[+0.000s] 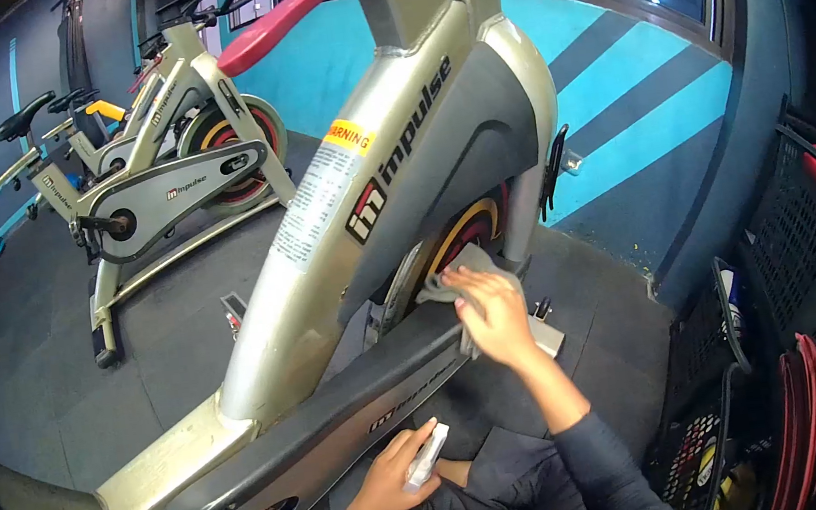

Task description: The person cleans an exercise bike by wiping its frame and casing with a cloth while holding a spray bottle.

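A grey cloth (476, 256) lies under my right hand (495, 314), which presses it against the flywheel area of an exercise bike (297, 298), just above the chain guard (346, 413). The fingers are bent over the cloth, and part of the wheel (471, 231) shows behind it. Lower down, close to my lap, my left hand (393, 473) is closed around a small white bottle-like object (426, 457). Its lower part is hidden by the hand and my legs. The bike's frame rises between me and the wall.
More exercise bikes (174, 186) stand at the left on the dark tiled floor (28, 369). To my right are black baskets (787, 222) and several red flat items (814, 420). A blue striped wall (654, 116) runs behind the bike. A red handle (290, 17) juts out overhead.
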Demonstrator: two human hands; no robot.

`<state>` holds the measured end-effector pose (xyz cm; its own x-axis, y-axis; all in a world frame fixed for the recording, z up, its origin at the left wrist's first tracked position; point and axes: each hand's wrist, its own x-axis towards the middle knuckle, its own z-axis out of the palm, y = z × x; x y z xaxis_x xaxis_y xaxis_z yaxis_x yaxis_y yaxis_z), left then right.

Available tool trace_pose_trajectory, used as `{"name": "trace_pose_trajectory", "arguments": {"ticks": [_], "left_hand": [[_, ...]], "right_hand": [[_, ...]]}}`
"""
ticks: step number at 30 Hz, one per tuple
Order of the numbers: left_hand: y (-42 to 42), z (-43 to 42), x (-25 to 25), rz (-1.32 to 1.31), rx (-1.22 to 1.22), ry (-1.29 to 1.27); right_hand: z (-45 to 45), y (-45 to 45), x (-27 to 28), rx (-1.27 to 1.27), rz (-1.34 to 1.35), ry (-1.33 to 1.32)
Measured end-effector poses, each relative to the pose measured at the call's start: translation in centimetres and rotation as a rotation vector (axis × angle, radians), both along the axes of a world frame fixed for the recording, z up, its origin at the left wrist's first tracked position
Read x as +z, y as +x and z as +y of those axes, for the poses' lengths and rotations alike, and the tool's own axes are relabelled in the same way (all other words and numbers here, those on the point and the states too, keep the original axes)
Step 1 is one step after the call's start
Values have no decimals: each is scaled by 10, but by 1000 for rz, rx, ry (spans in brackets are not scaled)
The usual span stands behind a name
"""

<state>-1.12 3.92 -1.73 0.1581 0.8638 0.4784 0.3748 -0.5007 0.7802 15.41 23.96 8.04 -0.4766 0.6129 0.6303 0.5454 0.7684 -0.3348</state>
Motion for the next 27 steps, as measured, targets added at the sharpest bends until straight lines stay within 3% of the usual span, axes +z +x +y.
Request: {"name": "trace_pose_trajectory", "arguments": {"ticks": [4, 7, 11, 13, 16, 18, 22, 27], "left_hand": [[-1, -3, -1, -3, 10, -32], [-9, -4, -29, 34, 34, -27], [-14, -5, -43, 63, 30, -34], [-14, -4, -33, 97, 38, -48], [-7, 1, -12, 103, 50, 5], [-1, -3, 10, -62, 27, -149], [-3, 0, 5, -59, 11, -120], [-4, 0, 1, 17, -8, -137]], "right_hand": [[-70, -35, 1, 115, 100, 96], [-117, -56, 7, 294, 117, 115], [-127, -63, 8, 431, 119, 119], [-113, -54, 11, 412, -12, 102], [-83, -35, 5, 287, -5, 93], [-51, -18, -6, 171, 29, 117], [19, 20, -25, -33, 136, 131], [48, 36, -18, -63, 154, 48]]}}
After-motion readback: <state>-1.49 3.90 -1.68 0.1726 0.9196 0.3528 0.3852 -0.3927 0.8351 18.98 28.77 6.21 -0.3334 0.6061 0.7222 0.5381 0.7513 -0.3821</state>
